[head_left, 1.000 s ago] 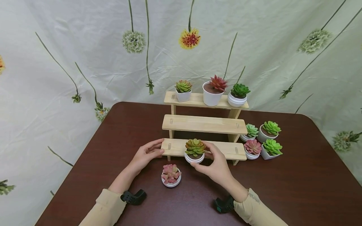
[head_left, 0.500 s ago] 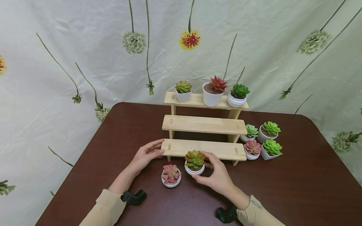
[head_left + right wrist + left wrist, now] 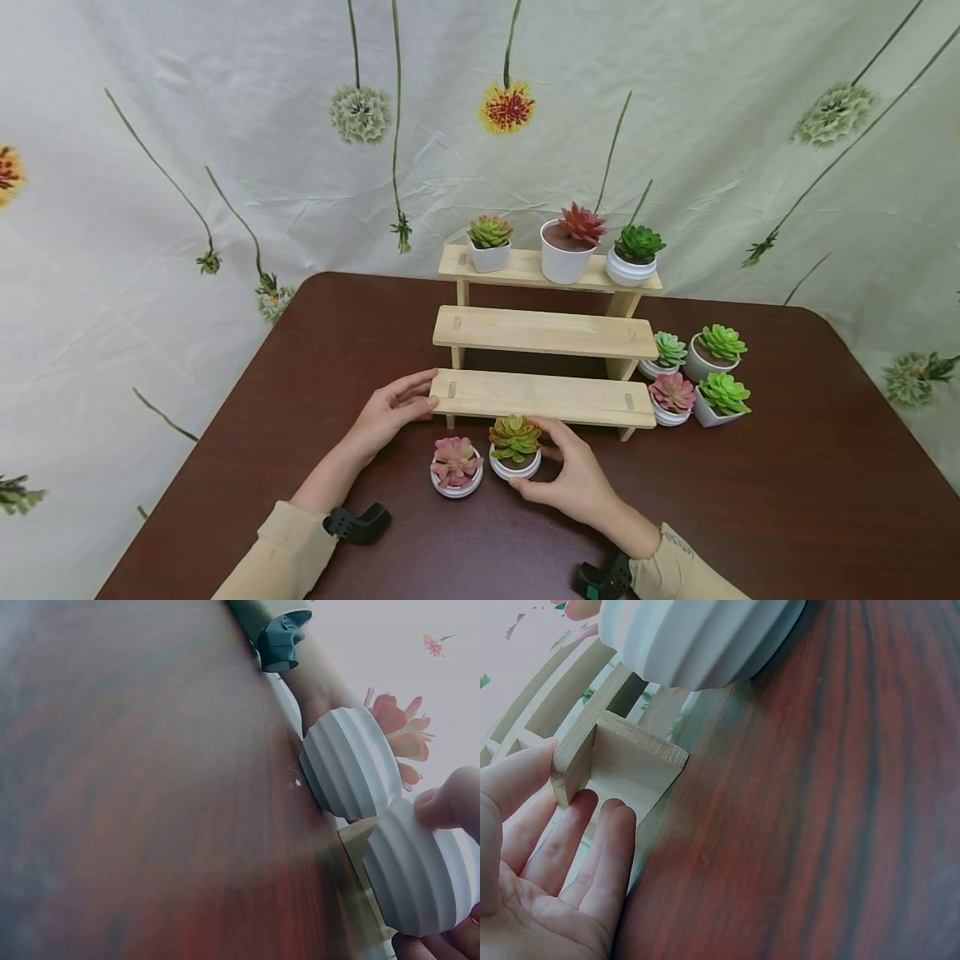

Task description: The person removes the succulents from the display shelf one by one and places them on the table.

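Note:
In the head view my right hand (image 3: 573, 475) holds a white-potted succulent (image 3: 514, 446) with green, reddish-tipped leaves between thumb and fingers, low in front of the stand. The right wrist view shows the thumb on its ribbed white pot (image 3: 420, 877). Just left of it, a pink succulent (image 3: 456, 462) in a similar pot rests on the table. My left hand (image 3: 386, 417) grips the left end of the lowest shelf of a three-step wooden plant stand (image 3: 543, 398). In the left wrist view the thumb and fingertips touch the shelf end (image 3: 574, 761); part of the fingers is hidden in the head view.
On the top shelf stand a small green succulent (image 3: 490, 242), a red succulent (image 3: 573, 242) and a dark green succulent (image 3: 637, 254). Several more potted succulents (image 3: 672, 396) cluster at the stand's right side on the dark table (image 3: 787, 467). A flowered cloth (image 3: 300, 150) hangs behind.
My right hand has brought the green-red succulent from in front of the lowest shelf down toward me, beside the pink one. The left hand keeps its place on the shelf end.

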Demonstrator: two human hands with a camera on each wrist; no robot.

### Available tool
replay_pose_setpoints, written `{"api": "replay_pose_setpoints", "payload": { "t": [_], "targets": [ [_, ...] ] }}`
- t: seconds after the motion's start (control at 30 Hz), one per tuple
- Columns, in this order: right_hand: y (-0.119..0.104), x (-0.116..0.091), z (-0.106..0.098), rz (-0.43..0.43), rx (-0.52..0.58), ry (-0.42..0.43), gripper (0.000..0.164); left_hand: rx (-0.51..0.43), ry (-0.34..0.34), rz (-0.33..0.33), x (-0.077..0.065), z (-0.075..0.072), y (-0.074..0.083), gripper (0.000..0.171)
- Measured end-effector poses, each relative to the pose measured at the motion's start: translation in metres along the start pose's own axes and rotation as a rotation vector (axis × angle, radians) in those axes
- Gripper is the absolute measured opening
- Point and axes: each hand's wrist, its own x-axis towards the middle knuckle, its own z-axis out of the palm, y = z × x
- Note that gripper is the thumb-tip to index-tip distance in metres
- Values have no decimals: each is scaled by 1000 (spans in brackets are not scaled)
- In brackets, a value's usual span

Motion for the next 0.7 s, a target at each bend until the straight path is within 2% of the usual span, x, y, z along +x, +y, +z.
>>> {"api": "replay_pose_setpoints", "payload": {
  "t": [0.1, 0.33, 0.7],
  "targets": [
    [4, 0, 1, 8, -5, -8, 67, 1, 3, -4, 0, 0, 0, 52],
    [41, -1, 9, 43, 9, -24, 71, 5, 0, 7, 0, 0, 0, 52],
    [41, -1, 6, 67, -3, -56, 68, 23, 2, 7, 0, 0, 0, 52]
  ]
}}
